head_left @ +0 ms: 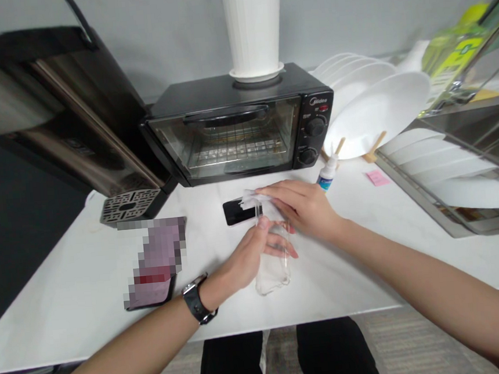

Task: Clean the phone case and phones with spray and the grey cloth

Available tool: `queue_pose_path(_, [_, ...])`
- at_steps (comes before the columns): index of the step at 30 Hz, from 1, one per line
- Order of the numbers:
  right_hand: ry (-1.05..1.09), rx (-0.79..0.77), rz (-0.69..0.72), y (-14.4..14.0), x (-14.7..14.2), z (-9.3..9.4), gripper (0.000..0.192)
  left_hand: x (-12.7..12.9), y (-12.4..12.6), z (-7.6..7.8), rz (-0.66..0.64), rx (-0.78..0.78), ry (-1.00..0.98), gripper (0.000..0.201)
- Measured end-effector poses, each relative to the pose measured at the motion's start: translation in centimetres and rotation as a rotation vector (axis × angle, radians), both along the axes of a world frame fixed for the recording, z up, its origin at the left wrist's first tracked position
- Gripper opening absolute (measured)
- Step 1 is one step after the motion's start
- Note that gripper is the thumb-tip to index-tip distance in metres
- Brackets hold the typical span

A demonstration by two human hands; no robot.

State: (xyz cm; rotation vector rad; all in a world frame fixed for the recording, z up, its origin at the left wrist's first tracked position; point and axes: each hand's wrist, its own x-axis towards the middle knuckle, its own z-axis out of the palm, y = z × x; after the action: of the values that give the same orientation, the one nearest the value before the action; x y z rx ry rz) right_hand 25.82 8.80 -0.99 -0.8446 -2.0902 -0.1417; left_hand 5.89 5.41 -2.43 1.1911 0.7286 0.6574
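- The left hand [249, 257] grips a clear phone case [274, 266] from the side, fingers curled round its edge, on the white counter [369, 258].
- The right hand [306, 208] pinches a white wipe [253, 199] against the case's far end.
- Best to keep the case pinned flat and wipe in short strokes.
- Just beyond the wipe lies a black phone [234, 211]; a small bottle [327, 174] stands right of the right hand.
- The toaster oven [239, 127] behind limits forward reach.
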Motion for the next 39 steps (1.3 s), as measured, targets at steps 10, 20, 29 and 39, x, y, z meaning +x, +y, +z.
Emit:
queue_pose_path(10, [-0.069,-0.05,-0.198,0.2,0.4,0.2,0.049,0.0,0.1,0.0,0.003,0.003,0.02,0.091])
queue_pose_path(20, [0.017,-0.049,-0.159,0.2,0.5,0.3,0.051,-0.4,-0.2,0.1,-0.089,0.072,0.034,0.091])
queue_pose_path(29, [0.01,-0.101,-0.005,0.2,0.1,-0.3,0.03,0.0,0.5,-0.2,-0.016,0.003,0.068,0.095])
queue_pose_path(39, [-0.131,0.04,-0.232,0.0,0.7,0.7,0.055,-0.4,-0.1,0.2,-0.084,0.075,0.089,0.09])
